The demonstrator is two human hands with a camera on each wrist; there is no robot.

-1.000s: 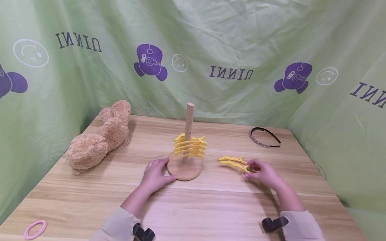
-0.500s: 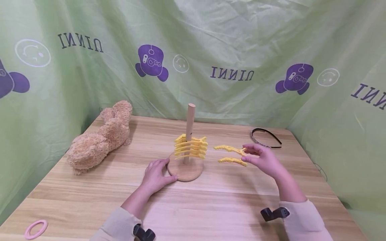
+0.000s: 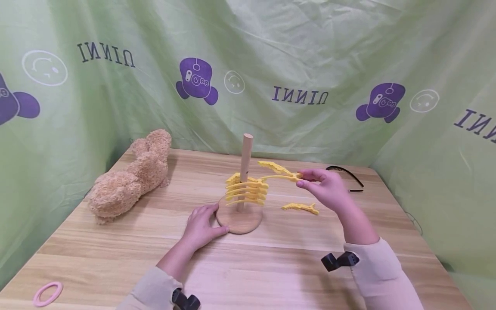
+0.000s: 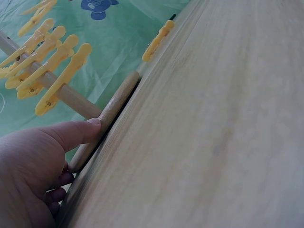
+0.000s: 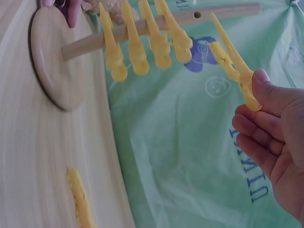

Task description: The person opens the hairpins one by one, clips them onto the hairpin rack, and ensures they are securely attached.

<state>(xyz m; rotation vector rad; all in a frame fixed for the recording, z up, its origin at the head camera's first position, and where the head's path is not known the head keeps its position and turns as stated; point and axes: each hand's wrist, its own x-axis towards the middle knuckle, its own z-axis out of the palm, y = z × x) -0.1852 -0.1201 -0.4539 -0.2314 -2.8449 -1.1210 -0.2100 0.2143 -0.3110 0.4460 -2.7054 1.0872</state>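
Observation:
A wooden stand (image 3: 242,224) has a round base and an upright post (image 3: 246,155). Several yellow alligator hair clips (image 4: 61,76) are clipped across the post, one above another. My left hand (image 3: 201,226) holds the base's rim, its thumb on the edge in the left wrist view. Between thumb and fingertips, my right hand (image 3: 325,187) pinches the tail of another hair clip (image 5: 247,83). That clip's jaws are spread and point toward the post, above the clipped ones and apart from the post. One more yellow clip (image 3: 300,208) lies on the table to the right of the base.
A fluffy tan plush toy (image 3: 131,181) lies at the table's left. A black headband (image 3: 350,176) is at the back right, partly behind my right hand. A pink ring (image 3: 48,294) lies near the front left. Green printed cloth (image 3: 302,51) encloses the table (image 3: 240,275).
My right hand has picked one yellow clip off the table, raised it and carried it left toward the post, its jaws now spread. The left hand has stayed on the base.

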